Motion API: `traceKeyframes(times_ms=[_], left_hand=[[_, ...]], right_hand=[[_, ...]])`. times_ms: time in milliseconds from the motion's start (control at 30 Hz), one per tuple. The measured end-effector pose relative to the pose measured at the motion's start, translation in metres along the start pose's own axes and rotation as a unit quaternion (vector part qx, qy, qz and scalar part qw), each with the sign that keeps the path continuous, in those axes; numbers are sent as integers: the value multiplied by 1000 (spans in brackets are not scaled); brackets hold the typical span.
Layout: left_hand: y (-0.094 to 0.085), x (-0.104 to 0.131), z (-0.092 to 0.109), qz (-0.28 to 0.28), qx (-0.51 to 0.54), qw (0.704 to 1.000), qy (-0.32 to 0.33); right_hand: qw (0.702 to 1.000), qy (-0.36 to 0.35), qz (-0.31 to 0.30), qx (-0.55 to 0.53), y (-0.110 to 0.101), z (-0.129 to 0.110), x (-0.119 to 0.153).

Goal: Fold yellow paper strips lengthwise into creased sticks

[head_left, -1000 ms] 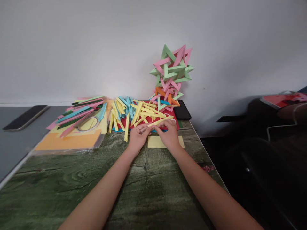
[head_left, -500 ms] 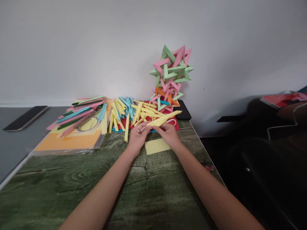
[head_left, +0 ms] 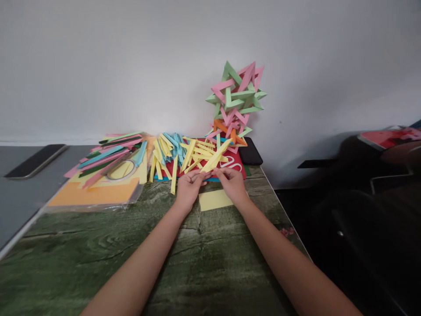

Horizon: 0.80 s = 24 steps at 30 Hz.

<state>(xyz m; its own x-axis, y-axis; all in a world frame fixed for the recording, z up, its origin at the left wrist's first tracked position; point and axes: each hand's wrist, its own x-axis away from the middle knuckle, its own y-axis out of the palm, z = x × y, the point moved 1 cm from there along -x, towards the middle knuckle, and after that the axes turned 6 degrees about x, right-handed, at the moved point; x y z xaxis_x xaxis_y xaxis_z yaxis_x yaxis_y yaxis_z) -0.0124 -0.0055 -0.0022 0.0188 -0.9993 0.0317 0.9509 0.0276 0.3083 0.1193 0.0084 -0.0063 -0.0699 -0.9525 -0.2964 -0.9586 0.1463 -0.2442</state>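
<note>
Left hand [head_left: 189, 188] pinches the near end of a folded yellow strip [head_left: 215, 156], thumb against fingers, probably so its length stays free; the far end angles up and right over the yellow strip pile [head_left: 187, 156]. Right hand [head_left: 233, 186]: thumb and index close together by the same end; can't tell if they grip or just steady it. Flat yellow paper [head_left: 215, 200] lies just below both hands, likely for easy reach. Pile sits back toward the wall, beside the star-pointed paper model [head_left: 243, 95], presumably out of the forearms' way.
</note>
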Motion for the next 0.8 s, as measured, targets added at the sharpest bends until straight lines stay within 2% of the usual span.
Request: traceKeyframes(times_ms=[100,167,300,533,800], left_hand=[[0,0,1,-5,6,1000,-3],[0,0,1,-7,0,1000,-7],[0,-1,0,2,-12,1000,-5],[0,1,-1,31,-21,999,1],[1,2,5,51,19,998,-12]], right_hand=[[997,-33,69,27,0,-7,3],[995,-48,83,41,0,-8,5],[995,-51,29,75,4,-5,5],[997,-60,-35,33,7,-4,6],[996,-73,-20,48,5,-12,11]])
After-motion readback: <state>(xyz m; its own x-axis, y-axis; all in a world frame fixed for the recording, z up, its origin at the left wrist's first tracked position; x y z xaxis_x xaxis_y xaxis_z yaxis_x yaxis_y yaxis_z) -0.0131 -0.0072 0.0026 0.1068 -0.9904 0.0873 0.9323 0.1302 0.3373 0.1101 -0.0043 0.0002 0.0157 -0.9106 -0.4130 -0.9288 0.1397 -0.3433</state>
